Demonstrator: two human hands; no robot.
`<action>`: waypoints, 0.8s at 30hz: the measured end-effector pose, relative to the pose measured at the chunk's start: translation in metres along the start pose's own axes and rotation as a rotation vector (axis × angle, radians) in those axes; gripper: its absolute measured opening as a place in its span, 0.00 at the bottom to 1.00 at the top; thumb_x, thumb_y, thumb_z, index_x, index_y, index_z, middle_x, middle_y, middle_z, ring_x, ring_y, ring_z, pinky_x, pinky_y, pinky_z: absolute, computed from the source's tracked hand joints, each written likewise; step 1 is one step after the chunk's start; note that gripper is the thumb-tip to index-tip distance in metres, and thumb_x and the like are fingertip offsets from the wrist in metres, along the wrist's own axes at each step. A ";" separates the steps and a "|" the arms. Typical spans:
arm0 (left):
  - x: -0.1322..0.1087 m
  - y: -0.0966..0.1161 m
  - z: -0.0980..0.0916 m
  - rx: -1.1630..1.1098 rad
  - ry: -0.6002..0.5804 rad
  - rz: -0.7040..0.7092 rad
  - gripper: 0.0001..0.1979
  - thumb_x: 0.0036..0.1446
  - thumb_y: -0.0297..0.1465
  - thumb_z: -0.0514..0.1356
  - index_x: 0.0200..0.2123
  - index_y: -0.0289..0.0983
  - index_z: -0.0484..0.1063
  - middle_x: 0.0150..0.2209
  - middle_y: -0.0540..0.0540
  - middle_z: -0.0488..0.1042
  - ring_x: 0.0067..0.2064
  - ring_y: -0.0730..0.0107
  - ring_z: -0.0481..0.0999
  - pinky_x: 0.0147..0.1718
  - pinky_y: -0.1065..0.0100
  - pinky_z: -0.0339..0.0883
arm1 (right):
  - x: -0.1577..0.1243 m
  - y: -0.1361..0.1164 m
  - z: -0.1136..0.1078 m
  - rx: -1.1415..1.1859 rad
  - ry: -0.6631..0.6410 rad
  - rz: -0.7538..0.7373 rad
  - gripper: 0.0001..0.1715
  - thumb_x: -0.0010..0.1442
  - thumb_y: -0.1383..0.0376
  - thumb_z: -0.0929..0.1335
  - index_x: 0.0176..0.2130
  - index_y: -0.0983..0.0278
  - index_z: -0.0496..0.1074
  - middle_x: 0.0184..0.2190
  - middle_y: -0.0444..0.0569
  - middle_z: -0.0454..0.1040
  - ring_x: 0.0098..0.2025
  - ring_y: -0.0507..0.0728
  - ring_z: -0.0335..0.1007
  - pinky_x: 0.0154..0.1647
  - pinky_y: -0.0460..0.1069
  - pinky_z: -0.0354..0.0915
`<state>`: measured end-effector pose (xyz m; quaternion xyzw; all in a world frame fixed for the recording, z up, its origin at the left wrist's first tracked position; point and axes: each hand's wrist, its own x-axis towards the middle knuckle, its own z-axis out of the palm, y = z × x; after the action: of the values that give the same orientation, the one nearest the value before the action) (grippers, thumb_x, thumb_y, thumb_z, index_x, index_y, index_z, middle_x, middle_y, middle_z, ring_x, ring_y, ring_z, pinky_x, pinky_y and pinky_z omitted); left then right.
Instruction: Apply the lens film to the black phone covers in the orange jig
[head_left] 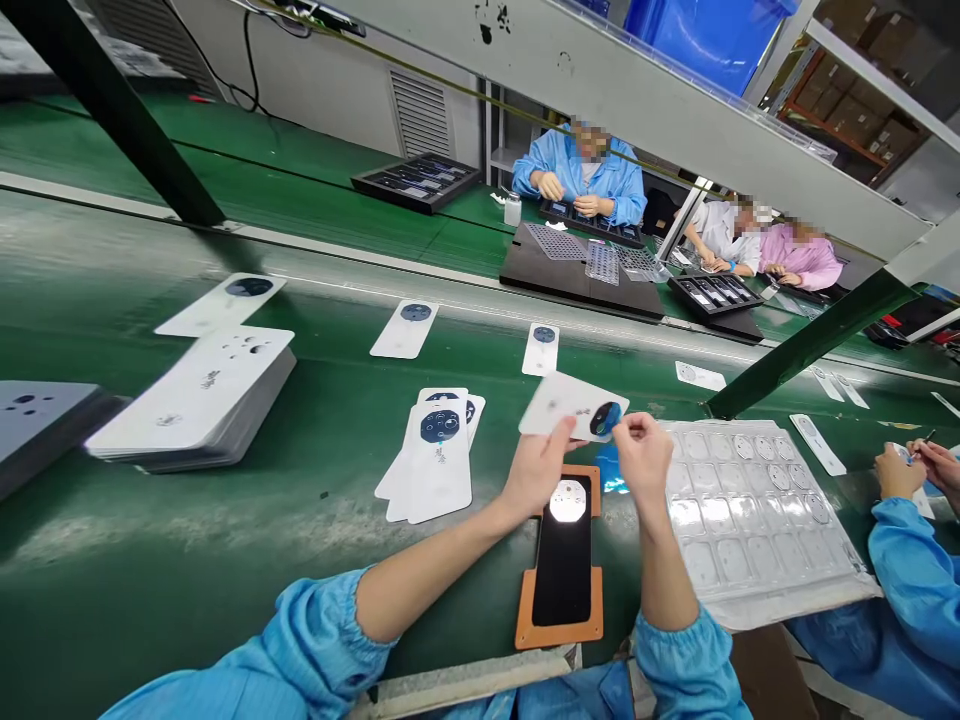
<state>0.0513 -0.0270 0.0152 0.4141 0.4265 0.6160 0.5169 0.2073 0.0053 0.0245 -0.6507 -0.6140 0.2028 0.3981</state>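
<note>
My left hand (pixel 536 465) grips a white phone back panel (pixel 559 405) by its near edge, thumb on top. The fingers of my right hand (pixel 643 450) are pinched at the dark round camera area (pixel 604 418) at the panel's right end; whatever they pinch is too small to make out. Below my hands lies an orange fixture (pixel 559 632) with a black phone-shaped insert (pixel 562 570) and a white camera-shaped plate (pixel 568 501) on it. A piece of shiny blue film (pixel 613 468) lies beside the fixture. Several white panels (pixel 439 460) with dark camera areas overlap to the left.
A tall stack of white panels (pixel 210 390) stands at the left, a grey stack (pixel 37 420) beyond it. A clear blister tray (pixel 750 500) lies right. Single panels (pixel 405 330) lie along the belt. A co-worker's hands (pixel 911 468) work at far right; green posts (pixel 810 345) rise from the bench.
</note>
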 end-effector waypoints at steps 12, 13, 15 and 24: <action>-0.012 0.027 -0.058 0.325 -0.177 -0.035 0.20 0.66 0.43 0.54 0.42 0.33 0.78 0.46 0.38 0.81 0.48 0.53 0.81 0.49 0.55 0.76 | -0.006 0.048 -0.050 -0.319 -0.103 0.028 0.10 0.55 0.62 0.67 0.24 0.62 0.68 0.19 0.43 0.68 0.24 0.54 0.67 0.28 0.47 0.61; -0.020 0.027 -0.060 0.485 -0.274 0.075 0.19 0.68 0.41 0.53 0.44 0.34 0.78 0.47 0.39 0.81 0.49 0.54 0.80 0.49 0.57 0.76 | -0.015 0.041 -0.054 -0.280 -0.121 -0.073 0.09 0.58 0.61 0.67 0.29 0.62 0.71 0.23 0.45 0.72 0.26 0.55 0.69 0.29 0.48 0.64; -0.037 0.021 -0.061 0.764 -0.486 0.378 0.17 0.69 0.34 0.50 0.52 0.35 0.74 0.52 0.39 0.78 0.53 0.56 0.78 0.53 0.59 0.73 | -0.035 0.031 -0.057 -0.199 -0.222 -0.370 0.10 0.61 0.61 0.66 0.41 0.62 0.73 0.36 0.50 0.78 0.35 0.57 0.75 0.36 0.50 0.71; -0.069 -0.036 -0.056 1.460 -0.615 0.946 0.17 0.66 0.20 0.49 0.56 0.27 0.66 0.53 0.33 0.76 0.55 0.55 0.76 0.50 0.60 0.75 | -0.088 0.067 -0.019 -0.452 -0.252 -1.042 0.22 0.65 0.76 0.61 0.56 0.71 0.71 0.51 0.59 0.76 0.55 0.61 0.72 0.55 0.54 0.72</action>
<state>0.0165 -0.0972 -0.0404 0.9141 0.3394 0.2040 -0.0873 0.2497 -0.0800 -0.0350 -0.3024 -0.9239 -0.0801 0.2202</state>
